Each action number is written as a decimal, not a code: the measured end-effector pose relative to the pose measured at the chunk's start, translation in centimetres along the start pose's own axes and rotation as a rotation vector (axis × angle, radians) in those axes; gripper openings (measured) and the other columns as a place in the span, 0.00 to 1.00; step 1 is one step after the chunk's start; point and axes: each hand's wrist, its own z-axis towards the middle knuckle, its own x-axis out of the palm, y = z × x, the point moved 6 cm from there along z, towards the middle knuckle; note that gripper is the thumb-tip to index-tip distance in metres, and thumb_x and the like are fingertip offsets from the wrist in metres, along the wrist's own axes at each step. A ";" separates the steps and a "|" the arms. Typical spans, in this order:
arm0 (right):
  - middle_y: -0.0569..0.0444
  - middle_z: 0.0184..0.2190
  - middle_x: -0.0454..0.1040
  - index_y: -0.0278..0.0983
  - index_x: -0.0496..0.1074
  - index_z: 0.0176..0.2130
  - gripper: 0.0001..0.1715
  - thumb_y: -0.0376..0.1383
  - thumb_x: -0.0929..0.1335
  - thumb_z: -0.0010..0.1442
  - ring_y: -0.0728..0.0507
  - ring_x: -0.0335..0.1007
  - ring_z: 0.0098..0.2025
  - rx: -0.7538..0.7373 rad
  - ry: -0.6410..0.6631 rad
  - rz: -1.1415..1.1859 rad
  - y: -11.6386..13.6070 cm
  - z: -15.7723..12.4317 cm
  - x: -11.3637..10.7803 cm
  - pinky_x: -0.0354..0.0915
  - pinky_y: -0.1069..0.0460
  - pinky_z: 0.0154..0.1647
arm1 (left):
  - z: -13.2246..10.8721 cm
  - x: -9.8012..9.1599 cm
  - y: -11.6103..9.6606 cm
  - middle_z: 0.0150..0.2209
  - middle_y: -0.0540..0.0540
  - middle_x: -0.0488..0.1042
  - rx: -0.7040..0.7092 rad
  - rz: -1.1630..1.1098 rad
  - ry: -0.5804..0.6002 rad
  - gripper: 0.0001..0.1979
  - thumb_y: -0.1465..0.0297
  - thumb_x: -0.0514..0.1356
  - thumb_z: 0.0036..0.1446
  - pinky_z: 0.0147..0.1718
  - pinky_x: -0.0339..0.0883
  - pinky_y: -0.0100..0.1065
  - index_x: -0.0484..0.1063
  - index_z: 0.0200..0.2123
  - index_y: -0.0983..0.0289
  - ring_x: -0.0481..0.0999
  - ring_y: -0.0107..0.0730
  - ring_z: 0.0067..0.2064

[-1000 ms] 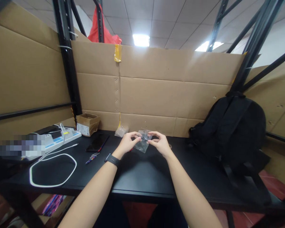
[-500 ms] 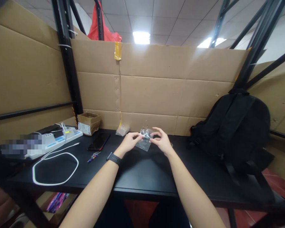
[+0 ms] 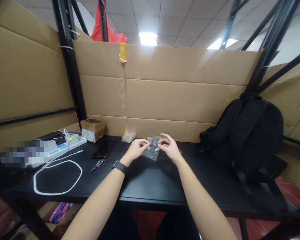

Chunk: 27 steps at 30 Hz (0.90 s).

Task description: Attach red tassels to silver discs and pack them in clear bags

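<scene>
A small clear plastic bag (image 3: 152,152) hangs between my hands, a little above the black table. My left hand (image 3: 137,148) pinches its left side between thumb and forefinger; a dark watch sits on that wrist. On the opposite side, my right hand (image 3: 169,148) grips the bag with thumb and forefinger, its other fingers raised and curved. Whether anything lies inside the bag I cannot make out. Just behind my left hand, a crumpled clear bag with pale contents (image 3: 129,136) rests against the cardboard wall.
Left on the black table (image 3: 152,188) are a phone (image 3: 104,148), keys (image 3: 98,164), a looped white cable (image 3: 80,173), a power strip (image 3: 76,143) and a small open cardboard box (image 3: 93,129). A black backpack (image 3: 255,133) stands at right. Cardboard panels (image 3: 162,100) enclose the back.
The clear bag's upper part has tilted slightly and shows less glare. Both hands keep their pinch on it, nearly in place. The view has shifted very slightly.
</scene>
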 end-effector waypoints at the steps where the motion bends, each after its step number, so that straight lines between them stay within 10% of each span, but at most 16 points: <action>1: 0.54 0.40 0.75 0.42 0.64 0.57 0.37 0.41 0.75 0.50 0.48 0.75 0.30 0.004 -0.022 0.000 -0.1 0.1 -0.2 0.71 0.51 0.36 | -0.1 0.0 -0.2 0.34 0.55 0.82 0.014 0.013 -0.004 0.16 0.57 0.59 0.61 0.38 0.71 0.34 0.78 0.42 0.63 0.81 0.37 0.36; 5: 0.53 0.41 0.73 0.41 0.65 0.56 0.34 0.41 0.74 0.51 0.47 0.72 0.35 -0.018 -0.164 -0.032 -0.7 0.5 -1.7 0.69 0.52 0.35 | -0.5 -2.3 -1.9 0.41 0.54 0.82 0.128 0.204 -0.148 0.15 0.59 0.58 0.62 0.48 0.68 0.36 0.80 0.39 0.61 0.78 0.38 0.44; 11: 0.53 0.40 0.71 0.42 0.66 0.54 0.31 0.40 0.72 0.52 0.47 0.69 0.34 -0.017 -0.231 -0.082 -1.1 0.8 -2.8 0.67 0.52 0.33 | 0.5 -11.2 -1.2 0.49 0.56 0.77 -0.025 0.710 -0.672 0.17 0.58 0.53 0.65 0.51 0.59 0.45 0.80 0.45 0.55 0.69 0.45 0.51; 20: 0.53 0.42 0.71 0.43 0.66 0.55 0.30 0.40 0.71 0.53 0.47 0.69 0.34 -0.014 -0.191 -0.122 -0.6 0.6 -2.2 0.67 0.52 0.32 | 3.1 -9.7 7.1 0.61 0.57 0.67 -0.086 1.136 -0.192 0.15 0.61 0.54 0.64 0.53 0.52 0.49 0.81 0.43 0.53 0.57 0.51 0.60; 27: 0.52 0.42 0.71 0.42 0.66 0.54 0.30 0.41 0.71 0.52 0.47 0.70 0.34 -0.026 -0.176 -0.122 -0.6 0.6 -2.2 0.67 0.52 0.31 | 2.0 -7.4 9.0 0.67 0.55 0.59 -0.159 1.145 -0.008 0.16 0.62 0.55 0.59 0.58 0.47 0.57 0.81 0.45 0.53 0.50 0.58 0.65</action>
